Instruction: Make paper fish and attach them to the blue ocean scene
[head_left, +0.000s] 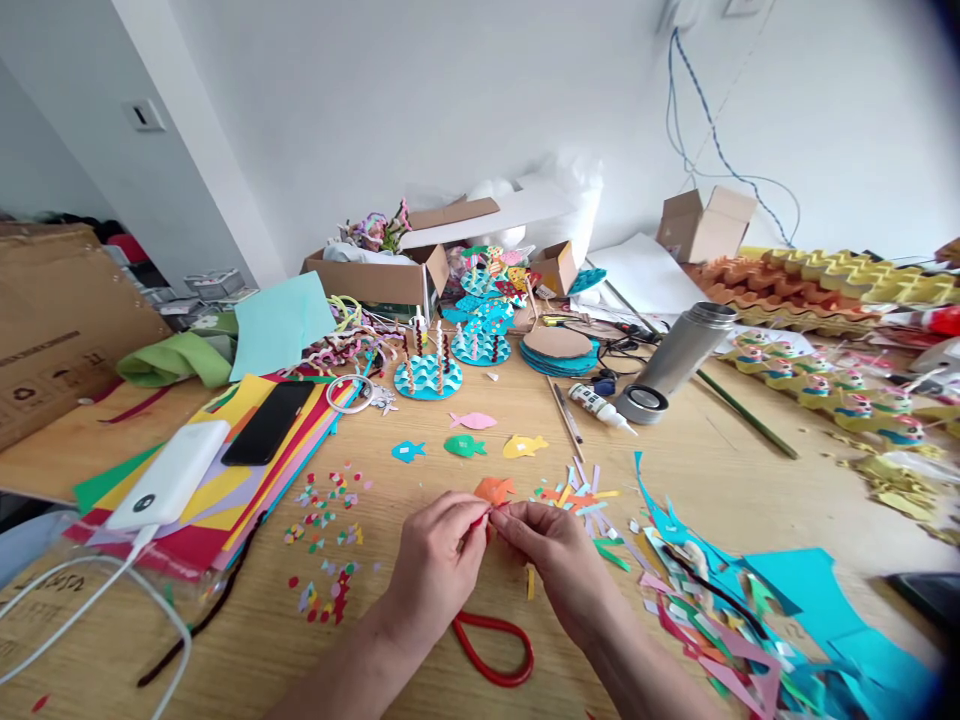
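My left hand point(442, 550) and my right hand point(551, 555) meet at the lower middle, both pinching a small red piece point(491, 512) whose shape is mostly hidden by the fingertips. Just beyond them lies an orange paper fish point(495, 489), partly covered by the fingers. Blue point(409, 451), green point(465, 446), yellow point(524, 446) and pink point(472, 421) paper fish lie farther back. Red scissor handles point(495, 680) or a similar red loop rest below the hands. Colored paper strips point(585, 497) are scattered at the right.
At left, a phone point(268, 425) and white power bank point(169, 475) rest on colored sheets. Small paper dots point(330, 510) lie nearby. Glue bottle point(600, 408), steel flask point(686, 350) and wave-topped blue discs point(428, 378) stand behind. Blue scraps point(817, 590) spread at right.
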